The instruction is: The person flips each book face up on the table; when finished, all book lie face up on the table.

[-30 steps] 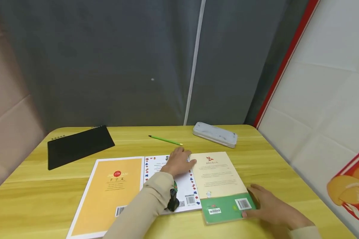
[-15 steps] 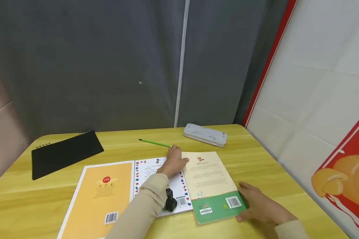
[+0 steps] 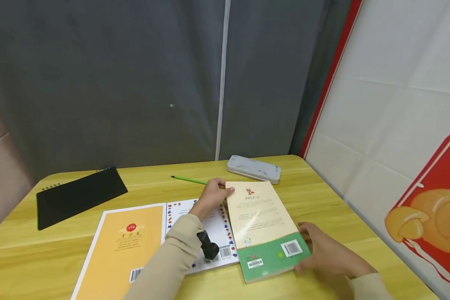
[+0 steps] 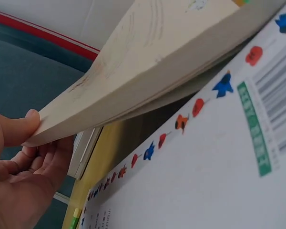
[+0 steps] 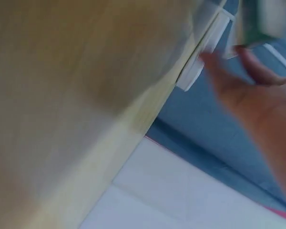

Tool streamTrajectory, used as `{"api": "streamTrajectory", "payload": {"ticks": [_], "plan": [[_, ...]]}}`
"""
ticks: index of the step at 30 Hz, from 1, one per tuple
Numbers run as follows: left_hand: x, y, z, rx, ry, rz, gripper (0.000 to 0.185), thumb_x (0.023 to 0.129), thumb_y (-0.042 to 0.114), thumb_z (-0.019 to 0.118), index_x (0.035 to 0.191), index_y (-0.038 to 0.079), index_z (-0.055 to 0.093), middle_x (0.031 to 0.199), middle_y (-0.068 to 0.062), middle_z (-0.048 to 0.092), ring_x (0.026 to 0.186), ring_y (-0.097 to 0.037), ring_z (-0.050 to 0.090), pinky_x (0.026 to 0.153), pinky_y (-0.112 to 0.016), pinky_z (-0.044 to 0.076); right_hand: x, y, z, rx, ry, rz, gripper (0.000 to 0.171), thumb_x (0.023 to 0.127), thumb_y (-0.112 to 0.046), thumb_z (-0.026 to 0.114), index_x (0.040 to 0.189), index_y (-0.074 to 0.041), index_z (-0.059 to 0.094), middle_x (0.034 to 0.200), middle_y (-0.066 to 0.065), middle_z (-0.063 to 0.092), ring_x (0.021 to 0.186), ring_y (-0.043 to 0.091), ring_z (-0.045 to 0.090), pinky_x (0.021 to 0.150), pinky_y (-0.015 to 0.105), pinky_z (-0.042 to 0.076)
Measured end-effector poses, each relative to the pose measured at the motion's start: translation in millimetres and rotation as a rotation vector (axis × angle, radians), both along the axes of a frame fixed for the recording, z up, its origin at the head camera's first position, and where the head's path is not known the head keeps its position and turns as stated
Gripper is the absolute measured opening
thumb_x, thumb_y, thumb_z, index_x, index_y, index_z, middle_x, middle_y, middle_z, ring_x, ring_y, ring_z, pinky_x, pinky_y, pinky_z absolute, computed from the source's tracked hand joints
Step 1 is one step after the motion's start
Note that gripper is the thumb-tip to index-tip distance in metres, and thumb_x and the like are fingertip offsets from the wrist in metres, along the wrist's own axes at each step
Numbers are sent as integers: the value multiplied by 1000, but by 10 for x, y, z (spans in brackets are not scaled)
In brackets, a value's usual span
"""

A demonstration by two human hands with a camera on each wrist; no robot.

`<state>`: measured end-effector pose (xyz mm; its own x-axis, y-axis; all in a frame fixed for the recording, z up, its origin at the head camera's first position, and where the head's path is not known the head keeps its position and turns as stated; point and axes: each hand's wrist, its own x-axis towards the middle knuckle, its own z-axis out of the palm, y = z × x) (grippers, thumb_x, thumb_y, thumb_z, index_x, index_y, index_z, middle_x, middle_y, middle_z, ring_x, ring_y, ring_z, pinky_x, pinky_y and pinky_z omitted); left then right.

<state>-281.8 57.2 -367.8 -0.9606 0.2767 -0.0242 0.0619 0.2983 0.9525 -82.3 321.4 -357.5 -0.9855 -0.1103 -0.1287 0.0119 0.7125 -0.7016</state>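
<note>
A cream and green book [image 3: 262,216] lies back cover up, tilted, its far edge raised. My left hand [image 3: 211,196] pinches its far left corner. In the left wrist view the thumb [image 4: 25,126] is on the cover and the fingers are underneath, with the pages [image 4: 133,102] bowing upward. My right hand [image 3: 330,252] is at the near right corner of the book, fingers along the right edge and thumb by the near edge. The right wrist view shows that hand [image 5: 257,95] blurred, thumb and forefinger spread just below the book's green corner [image 5: 257,24].
A white book with a colourful border [image 3: 219,233] lies left of the lifted one, beside an orange book [image 3: 135,246]. Farther back are a black spiral notebook [image 3: 82,196], a green pencil [image 3: 187,179] and a grey pencil case [image 3: 253,167]. A dark curtain stands behind the table.
My left hand has taken hold of the cream and green book's far left corner and raised it off the table. The right hand stays at its near right corner. The head view has shifted right.
</note>
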Motion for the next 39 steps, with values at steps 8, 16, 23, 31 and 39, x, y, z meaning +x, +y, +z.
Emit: {"api": "streamTrajectory", "payload": {"ticks": [8,16,23,31,39], "plan": [[-46,7,-61,184,-102,83,25,93,18,71,82,6,52,74,-2,48,65,-14,43,58,-25,35,53,-30,201,-407,29,58,97,77,-9,84,143,6,14,146,38,29,120,36,56,83,29,55],[-1,116,-29,187,-82,71,20,91,16,73,97,-1,65,79,-5,60,69,-17,58,64,-27,47,195,-208,408,-489,284,79,93,87,6,71,154,-17,11,142,35,41,90,21,70,72,34,59],[84,304,-22,193,-40,2,24,90,9,73,108,-6,69,96,-17,71,72,-13,65,80,-39,57,275,-479,514,-452,512,88,72,89,13,63,151,-8,31,133,-11,60,98,13,67,74,26,58],[90,374,-3,415,-120,-96,31,94,4,66,120,-11,60,121,-26,63,96,-26,68,91,-44,55,254,-740,550,-168,739,225,67,82,18,64,142,-6,49,128,14,63,105,11,64,84,21,54],[77,258,102,507,-102,-83,41,89,-14,56,129,-5,55,100,-23,68,81,-26,71,83,-42,58,236,-772,474,133,839,301,77,77,13,66,148,-6,44,136,15,59,103,11,60,68,12,52]]}}
